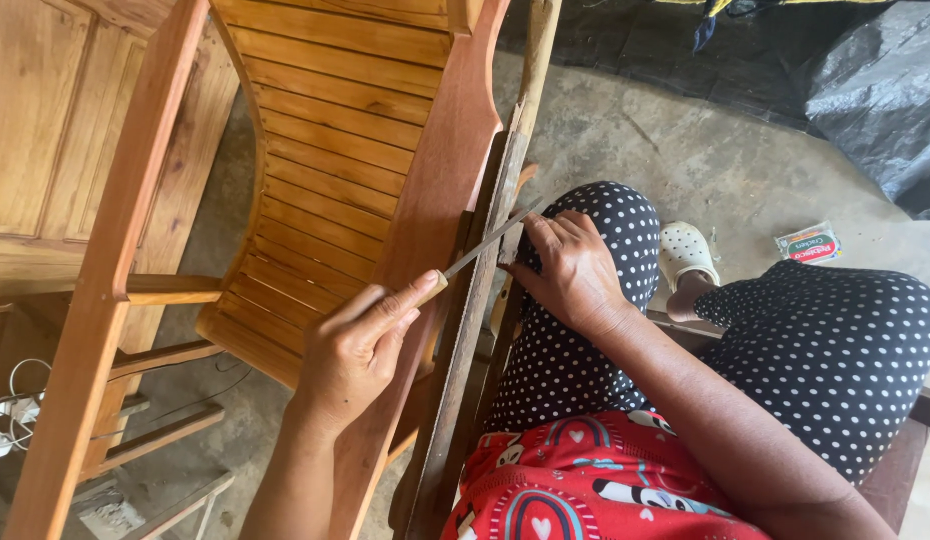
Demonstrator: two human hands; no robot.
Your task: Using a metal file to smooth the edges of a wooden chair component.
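A slatted wooden chair (335,150) stands just beyond the left hand (360,345). Between both hands runs a long hand saw (465,340), propped against the knee. The right hand (575,270) presses closed on the saw's edge; the left hand grips a slim metal file (485,243) laid across it.

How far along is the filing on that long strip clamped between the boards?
Done: the long dark metal strip already sits clamped between weathered wooden boards. In hand: the left hand has a grip on the thin metal file, laid across the strip's edge, while the right hand steadies its tip. Left: I cannot tell how much of the edge remains unfiled.
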